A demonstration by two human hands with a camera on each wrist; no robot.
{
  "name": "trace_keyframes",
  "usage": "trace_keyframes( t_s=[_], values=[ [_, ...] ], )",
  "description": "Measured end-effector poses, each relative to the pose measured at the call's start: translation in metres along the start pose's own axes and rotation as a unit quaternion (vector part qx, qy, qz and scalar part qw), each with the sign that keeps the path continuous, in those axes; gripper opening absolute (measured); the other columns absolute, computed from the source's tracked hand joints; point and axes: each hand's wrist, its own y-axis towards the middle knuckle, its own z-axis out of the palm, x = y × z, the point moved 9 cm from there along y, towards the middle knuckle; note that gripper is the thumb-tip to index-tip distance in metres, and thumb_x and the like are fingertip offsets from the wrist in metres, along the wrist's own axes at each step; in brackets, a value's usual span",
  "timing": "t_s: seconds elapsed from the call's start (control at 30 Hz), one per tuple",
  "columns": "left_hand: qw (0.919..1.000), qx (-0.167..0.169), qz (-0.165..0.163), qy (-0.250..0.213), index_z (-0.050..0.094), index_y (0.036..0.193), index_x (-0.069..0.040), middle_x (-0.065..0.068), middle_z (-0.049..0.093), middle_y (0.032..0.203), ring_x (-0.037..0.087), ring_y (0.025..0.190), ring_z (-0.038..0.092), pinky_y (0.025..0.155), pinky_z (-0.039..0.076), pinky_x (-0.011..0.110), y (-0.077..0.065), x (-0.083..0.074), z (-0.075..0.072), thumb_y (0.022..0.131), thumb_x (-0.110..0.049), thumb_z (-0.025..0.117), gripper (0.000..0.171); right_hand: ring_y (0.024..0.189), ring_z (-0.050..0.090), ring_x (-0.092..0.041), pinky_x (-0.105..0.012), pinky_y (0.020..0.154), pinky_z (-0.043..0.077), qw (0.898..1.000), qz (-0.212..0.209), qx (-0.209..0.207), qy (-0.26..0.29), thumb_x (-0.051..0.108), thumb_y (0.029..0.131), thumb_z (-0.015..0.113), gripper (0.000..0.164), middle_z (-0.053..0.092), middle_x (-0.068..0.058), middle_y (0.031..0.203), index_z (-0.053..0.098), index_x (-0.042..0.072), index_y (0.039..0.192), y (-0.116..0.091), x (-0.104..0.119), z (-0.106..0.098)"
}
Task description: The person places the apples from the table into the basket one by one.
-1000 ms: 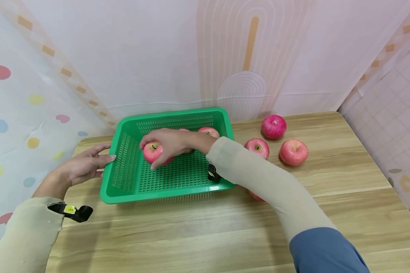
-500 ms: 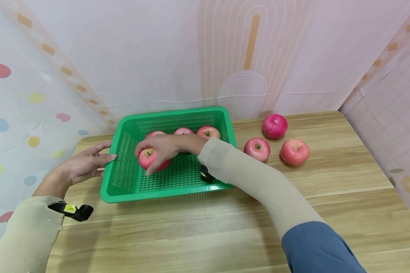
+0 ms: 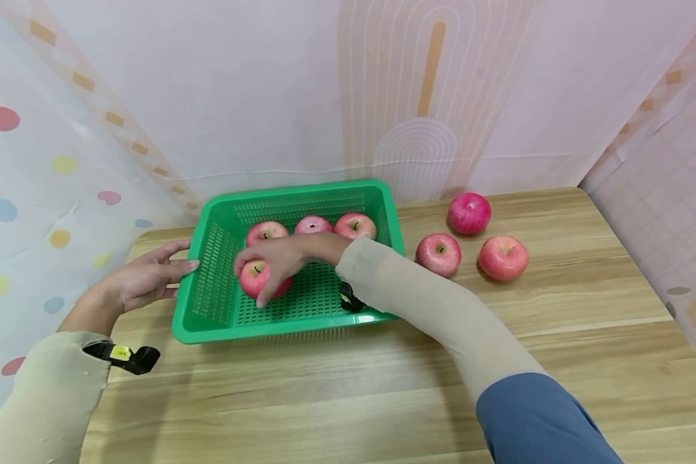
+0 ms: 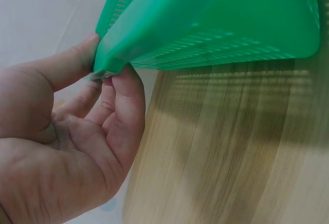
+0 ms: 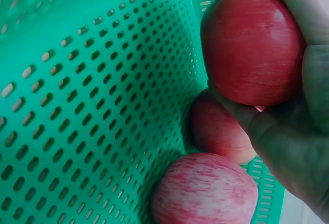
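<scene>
Holding hand: the right hand [image 3: 281,253], left of centre in the head view, grips the held apple [image 3: 255,277], thumb on the near side and fingers curled round the far left side
Held apple: within the left part of the green basket [image 3: 232,332], stem facing up in the head view; at the upper right of the right wrist view; whether it touches the basket floor is hard to tell
Left hand: the left hand [image 3: 145,280], at the left of the head view, pinches the basket's left rim, thumb over the edge and fingers bent beneath it
Apples in basket: along the back, the back left apple [image 3: 266,231] just behind the held one, the middle apple [image 3: 313,225] beside it, and the right apple [image 3: 356,225] near the back right corner
Apples on table: right of centre, the nearest apple [image 3: 438,254] beside the basket, the deep pink apple [image 3: 469,213] behind it, the pale red apple [image 3: 503,258] furthest right
Table: the wooden table [image 3: 325,399] across the lower frame
Wall: the patterned wall covering [image 3: 255,96] along the top
Sleeves: the blue sleeve [image 3: 539,419] at lower right, the pale sleeve [image 3: 52,393] at lower left
</scene>
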Motion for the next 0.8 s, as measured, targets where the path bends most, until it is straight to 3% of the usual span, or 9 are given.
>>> trace_keyframes(
  t_s=[0.2,0.53,0.8],
  values=[
    [1.0,0.002,0.001,-0.005,0.035,0.138,-0.028,0.001,0.074,0.109,0.016,0.096,0.072,0.079,0.061,0.035,0.0,-0.001,0.0,0.11,-0.007,0.046,0.037,0.119,0.047,-0.007,-0.019,0.097,0.044,1.0,0.0,0.022,-0.015,0.034,0.082,0.088,0.067,0.051,0.004,0.131,0.054,0.012,0.135,0.003,-0.003,0.008],
    [1.0,-0.001,0.001,-0.003,0.032,0.141,-0.026,0.001,0.073,0.109,0.016,0.096,0.072,0.079,0.061,0.034,0.001,0.0,0.0,0.11,-0.007,0.046,0.039,0.115,0.048,-0.005,-0.016,0.096,0.045,0.998,0.0,0.067,-0.012,0.028,0.084,0.086,0.059,0.053,0.002,0.129,0.052,0.011,0.131,0.004,-0.008,0.025],
    [1.0,-0.004,-0.003,0.001,0.034,0.138,-0.028,0.0,0.073,0.109,0.016,0.096,0.072,0.079,0.061,0.035,0.003,0.001,-0.001,0.11,-0.008,0.047,0.037,0.121,0.045,-0.005,-0.016,0.099,0.043,0.998,-0.003,0.069,0.002,0.025,0.086,0.084,0.067,0.051,0.002,0.136,0.052,0.006,0.141,0.006,-0.011,0.026]
  ],
)
